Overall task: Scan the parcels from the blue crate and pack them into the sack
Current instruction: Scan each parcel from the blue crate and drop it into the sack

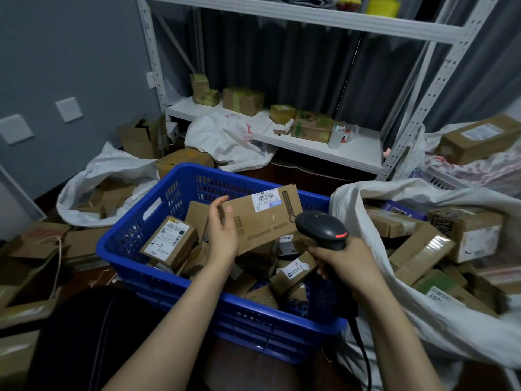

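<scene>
A blue crate [169, 280] sits in front of me, holding several brown cardboard parcels. My left hand [222, 230] grips the left end of a flat brown parcel [262, 221] and holds it tilted above the crate, its white barcode label facing up. My right hand [344, 263] holds a black handheld scanner [321, 227] by its handle, its head next to the parcel's right edge. To the right lies a wide-mouthed white sack [423, 328] with several parcels inside.
A second white sack [93, 176] with boxes lies at the left, and a third [225, 139] leans on the low white shelf [324, 148], which carries boxes and a cup. Flattened cardboard and loose boxes cover the floor at the left. The scanner cable runs down past the crate's right corner.
</scene>
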